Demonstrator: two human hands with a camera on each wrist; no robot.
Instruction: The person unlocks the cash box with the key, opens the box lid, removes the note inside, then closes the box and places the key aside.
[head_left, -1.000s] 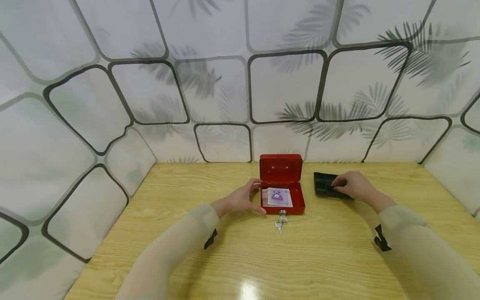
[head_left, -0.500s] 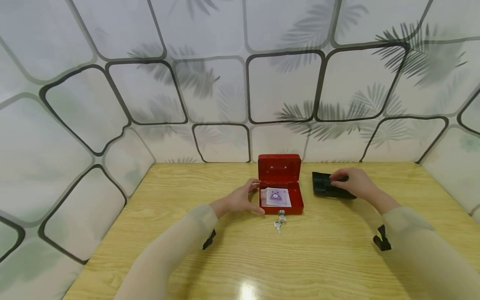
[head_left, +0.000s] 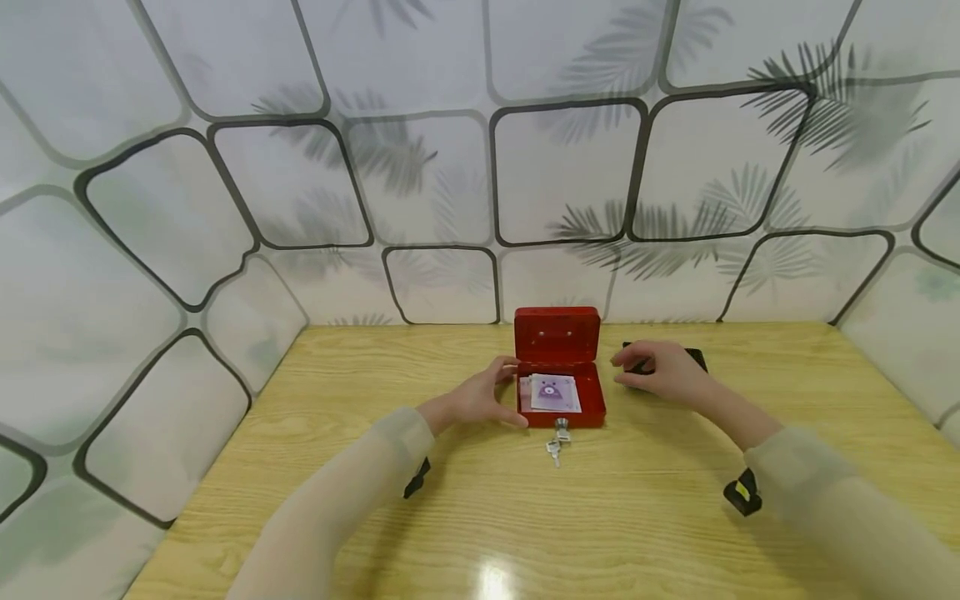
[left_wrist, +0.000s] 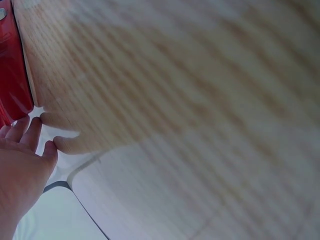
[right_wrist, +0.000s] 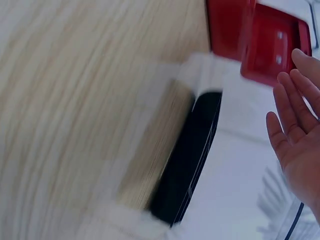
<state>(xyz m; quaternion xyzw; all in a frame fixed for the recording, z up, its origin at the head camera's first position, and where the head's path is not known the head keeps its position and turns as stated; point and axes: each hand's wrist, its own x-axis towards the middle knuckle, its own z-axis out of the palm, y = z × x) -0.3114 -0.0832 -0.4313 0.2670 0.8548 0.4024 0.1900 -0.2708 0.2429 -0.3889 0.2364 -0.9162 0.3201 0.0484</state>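
A red metal cash box (head_left: pixel 557 335) stands with its lid raised near the back of the table. Purple play banknotes (head_left: pixel 558 398) printed with a cartoon figure lie inside it. My left hand (head_left: pixel 474 398) rests along the box's left side, fingers spread, thumb near the front corner. A small key (head_left: pixel 554 450) hangs from the lock at the front. To the right, a black wallet (head_left: pixel 697 358) lies on the table, partly hidden beneath my right hand (head_left: pixel 667 371). In the right wrist view that hand's fingers (right_wrist: pixel 295 112) are loosely extended with nothing in them, past the wallet.
The pale wooden table (head_left: pixel 450 517) meets a wall (head_left: pixel 570 175) with a stone and leaf pattern just behind the box. Another wall (head_left: pixel 150 400) closes in on the left. A narrow gap separates box and wallet.
My right hand has lifted off the wallet and moved left toward the box, covering more of the wallet's left part. The left hand stays at the box.
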